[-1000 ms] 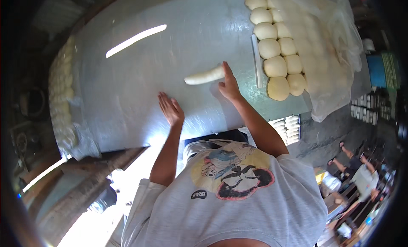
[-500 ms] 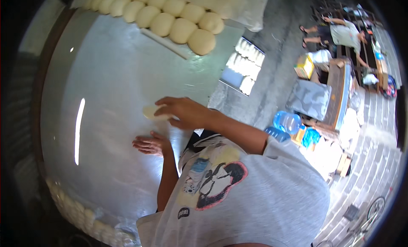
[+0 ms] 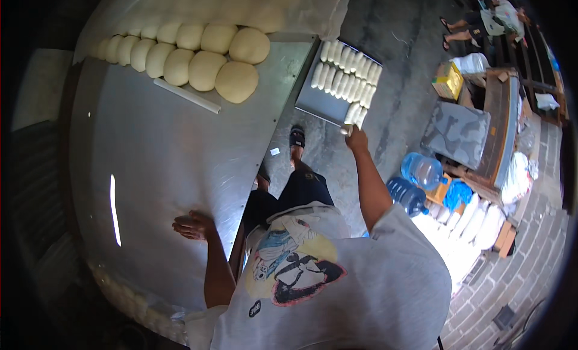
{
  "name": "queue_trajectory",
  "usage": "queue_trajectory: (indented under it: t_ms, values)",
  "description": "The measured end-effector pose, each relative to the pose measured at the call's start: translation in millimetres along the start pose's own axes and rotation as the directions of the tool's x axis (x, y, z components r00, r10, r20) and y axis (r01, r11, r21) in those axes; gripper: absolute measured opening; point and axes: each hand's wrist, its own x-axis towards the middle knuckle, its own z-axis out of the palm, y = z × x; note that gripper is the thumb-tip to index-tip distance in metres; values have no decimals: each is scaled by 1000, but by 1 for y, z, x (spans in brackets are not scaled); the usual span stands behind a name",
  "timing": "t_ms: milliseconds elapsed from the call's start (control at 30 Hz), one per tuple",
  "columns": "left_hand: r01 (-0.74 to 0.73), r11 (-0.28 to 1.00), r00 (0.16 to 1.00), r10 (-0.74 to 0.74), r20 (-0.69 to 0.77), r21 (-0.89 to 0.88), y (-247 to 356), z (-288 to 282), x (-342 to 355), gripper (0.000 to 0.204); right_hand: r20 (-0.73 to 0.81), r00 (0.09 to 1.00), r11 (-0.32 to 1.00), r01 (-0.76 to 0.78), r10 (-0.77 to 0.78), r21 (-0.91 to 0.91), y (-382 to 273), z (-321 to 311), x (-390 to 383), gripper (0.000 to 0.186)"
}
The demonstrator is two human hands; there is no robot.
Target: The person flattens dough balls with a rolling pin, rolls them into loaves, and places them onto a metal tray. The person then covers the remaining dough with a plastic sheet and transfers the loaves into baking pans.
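Observation:
My right hand [image 3: 356, 139] reaches out over the near corner of a dark baking tray [image 3: 321, 104]. A pale piece of dough [image 3: 345, 130] shows at its closed fingertips, mostly hidden by them. Just beyond it, several white dough rolls [image 3: 343, 85] lie in rows on the tray. On the metal table [image 3: 156, 151] my left hand [image 3: 194, 225] lies with fingers stretched out, holding nothing. Farther up the table are rows of round dough balls [image 3: 236, 82], partly under a clear plastic sheet [image 3: 301, 10]. A white rolling pin [image 3: 187, 96] lies beside them.
More dough pieces [image 3: 123, 296] line the table's lower left edge. At right are blue water bottles [image 3: 423, 171], a camouflage-patterned cushion [image 3: 456, 135], a yellow box [image 3: 448, 81] and a wooden bench [image 3: 498, 127]. Another person [image 3: 481, 25] is at the upper right.
My right hand has moved from above the table to the tray at the right, carrying the dough. My left hand has shifted slightly left and down, still on the table.

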Motion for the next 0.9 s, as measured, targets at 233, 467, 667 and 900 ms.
queue_trajectory:
  t_ms: [233, 467, 667, 900]
  values:
    - [76, 992, 996, -71, 46, -105, 33, -5, 3, 76, 383, 842, 922, 376, -381, 90, 33, 28, 42, 34]
    - [107, 992, 994, -107, 0, -70, 7, -22, 7, 77, 121, 510, 377, 434, -851, 818, -287, -162, -39, 23]
    - [84, 976, 985, -112, -134, -203, -8, -27, 4, 66, 27, 316, 316, 937, -948, 146, -475, -110, -105, 17]
    - [107, 857, 955, -230, -186, -505, 121, -2, 151, 43, 6, 427, 424, 899, -904, -107, -473, -56, -108, 28]
